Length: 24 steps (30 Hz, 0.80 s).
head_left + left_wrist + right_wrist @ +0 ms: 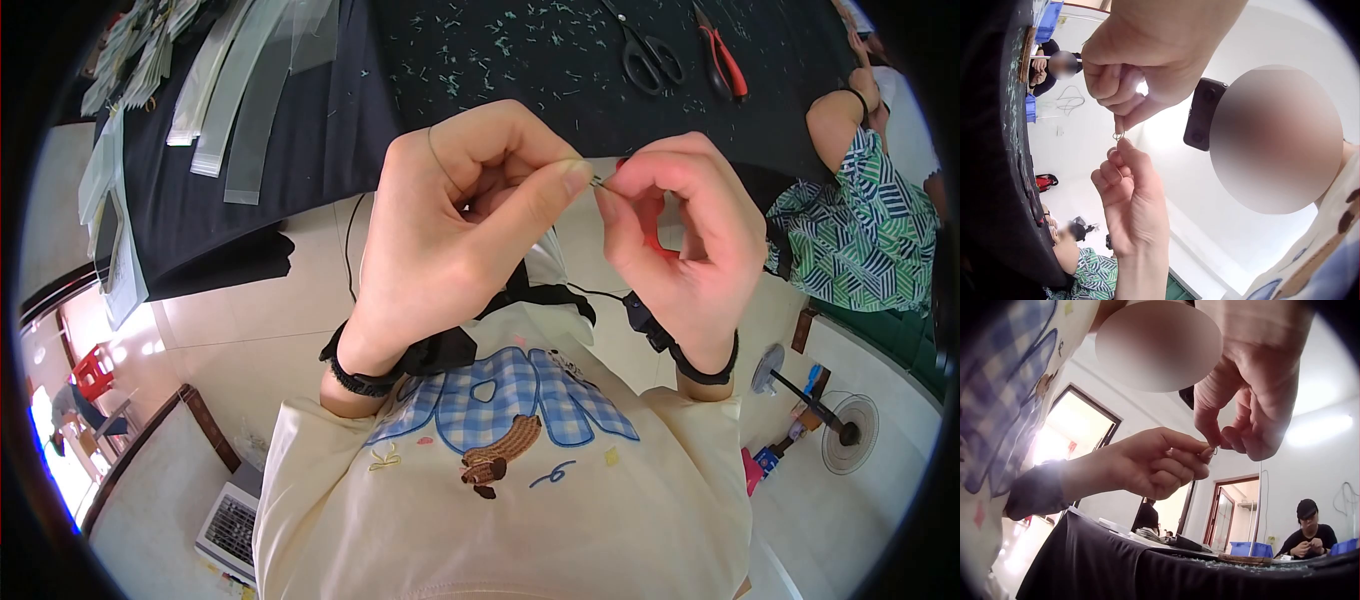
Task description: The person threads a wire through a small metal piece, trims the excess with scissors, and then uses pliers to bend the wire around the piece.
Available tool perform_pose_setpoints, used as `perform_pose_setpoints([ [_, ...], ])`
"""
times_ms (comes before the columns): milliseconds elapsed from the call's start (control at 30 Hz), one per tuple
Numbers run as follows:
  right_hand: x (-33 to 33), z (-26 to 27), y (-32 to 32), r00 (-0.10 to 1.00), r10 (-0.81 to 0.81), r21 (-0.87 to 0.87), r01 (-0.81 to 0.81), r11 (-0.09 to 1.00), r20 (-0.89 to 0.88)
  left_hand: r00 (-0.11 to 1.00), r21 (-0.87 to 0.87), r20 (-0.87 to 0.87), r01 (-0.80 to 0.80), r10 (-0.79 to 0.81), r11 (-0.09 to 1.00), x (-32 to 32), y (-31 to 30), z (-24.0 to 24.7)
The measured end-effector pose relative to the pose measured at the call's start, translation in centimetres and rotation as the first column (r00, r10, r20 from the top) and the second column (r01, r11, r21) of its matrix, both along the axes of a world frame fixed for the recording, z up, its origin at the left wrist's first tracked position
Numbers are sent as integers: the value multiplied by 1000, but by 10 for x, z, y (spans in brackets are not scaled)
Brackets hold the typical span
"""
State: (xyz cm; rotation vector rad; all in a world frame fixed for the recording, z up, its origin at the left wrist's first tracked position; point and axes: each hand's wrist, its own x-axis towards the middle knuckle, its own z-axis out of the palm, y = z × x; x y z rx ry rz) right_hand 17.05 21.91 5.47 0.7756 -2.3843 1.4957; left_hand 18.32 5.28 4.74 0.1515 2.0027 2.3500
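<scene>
In the head view, my left hand point(450, 220) and right hand point(700, 215) meet fingertip to fingertip in front of the chest. Between them is a tiny thin metal ring point(597, 181), pinched from both sides by thumb and forefinger. The left wrist view shows the ring point(1119, 135) as small wire loops at the left fingertips, with the right fingertips right below it. In the right wrist view the ring point(1214, 450) sticks out at the left thumb, and the right fingers hold close beside it. The other fingers of both hands are curled. Part of the ring is hidden by fingertips.
Black-handled scissors point(652, 62) and red-handled pliers point(722, 55) lie on the black-covered table point(450, 60) among pale scraps. Clear plastic bags point(250, 100) hang over its left edge. Another person in patterned clothing point(860, 230) sits at the right; a fan point(848, 434) stands behind.
</scene>
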Motion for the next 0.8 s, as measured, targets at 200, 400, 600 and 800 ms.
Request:
perform_pose_setpoints([
  [200,1,0,-1,1000,-13,7,13,1000,7,997,-78,74,30,-24,996,2,-2,7],
  [400,1,0,-2,1000,-20,36,20,999,-15,999,-78,21,-40,42,996,1,2,1],
  [600,1,2,-1,999,-21,74,23,997,-30,999,-171,45,-3,11,985,2,0,6],
  [800,3,8,0,1000,-10,139,10,990,1,996,-170,86,15,0,985,2,-1,7],
])
